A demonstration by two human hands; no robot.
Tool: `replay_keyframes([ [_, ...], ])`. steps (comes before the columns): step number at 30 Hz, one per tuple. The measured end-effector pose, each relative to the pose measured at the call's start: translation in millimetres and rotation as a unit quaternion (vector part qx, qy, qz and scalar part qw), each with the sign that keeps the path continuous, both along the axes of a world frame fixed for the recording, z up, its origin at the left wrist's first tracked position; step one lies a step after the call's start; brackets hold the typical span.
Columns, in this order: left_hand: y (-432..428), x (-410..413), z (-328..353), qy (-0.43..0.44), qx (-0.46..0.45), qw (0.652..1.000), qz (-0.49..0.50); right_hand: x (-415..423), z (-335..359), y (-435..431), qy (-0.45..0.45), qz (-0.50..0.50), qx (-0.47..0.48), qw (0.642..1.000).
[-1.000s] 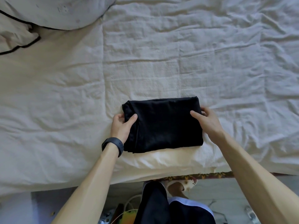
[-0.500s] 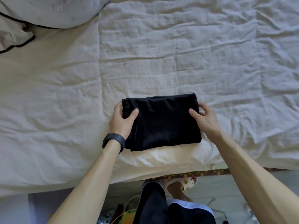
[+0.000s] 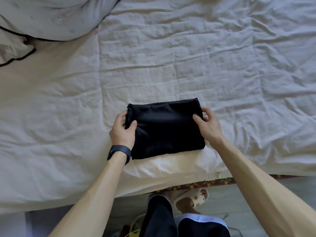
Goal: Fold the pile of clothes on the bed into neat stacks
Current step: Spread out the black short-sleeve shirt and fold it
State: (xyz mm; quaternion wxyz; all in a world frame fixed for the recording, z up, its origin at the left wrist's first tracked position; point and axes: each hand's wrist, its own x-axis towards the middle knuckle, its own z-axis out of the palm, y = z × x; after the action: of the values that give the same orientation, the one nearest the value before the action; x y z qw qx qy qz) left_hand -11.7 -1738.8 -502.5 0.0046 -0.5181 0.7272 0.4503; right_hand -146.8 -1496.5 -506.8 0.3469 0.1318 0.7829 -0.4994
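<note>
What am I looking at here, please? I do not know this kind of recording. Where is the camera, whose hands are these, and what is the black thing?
There is no machine here: a person folds clothes with two bare hands. The only camera sits on the person's head and looks forward and down, so you see nearly what that person sees. The black thing is a folded garment. It lies on the bed, close to the near edge. The left hand, with a dark band on its wrist, grips the garment's left end, thumb on top. The right hand pinches the right end in the same way. A pillow lies at the far left corner. Below the bed's edge, a pale sandal on the person's foot is on the floor.
</note>
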Motion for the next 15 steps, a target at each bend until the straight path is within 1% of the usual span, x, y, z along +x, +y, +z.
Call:
replay_keyframes([
  [4,7.4,-8.9,26.6,0.041,-0.017,0.999,-0.013,-1.7,23.0,10.6,0.033,-0.022,-0.023,0.999],
  [8,26.2,-28.4,73.3,0.101,-0.024,0.994,-0.026,-8.9,67.7,35.8,0.080,-0.056,-0.048,0.994],
  [11,49.9,-49.5,119.8,0.157,-0.031,0.986,-0.047,-17.6,119.9,65.3,0.133,-0.089,-0.063,0.985],
  [15,93.6,-82.8,198.8,0.242,-0.041,0.966,-0.081,-30.1,209.3,116.4,0.210,-0.120,-0.087,0.966],
])
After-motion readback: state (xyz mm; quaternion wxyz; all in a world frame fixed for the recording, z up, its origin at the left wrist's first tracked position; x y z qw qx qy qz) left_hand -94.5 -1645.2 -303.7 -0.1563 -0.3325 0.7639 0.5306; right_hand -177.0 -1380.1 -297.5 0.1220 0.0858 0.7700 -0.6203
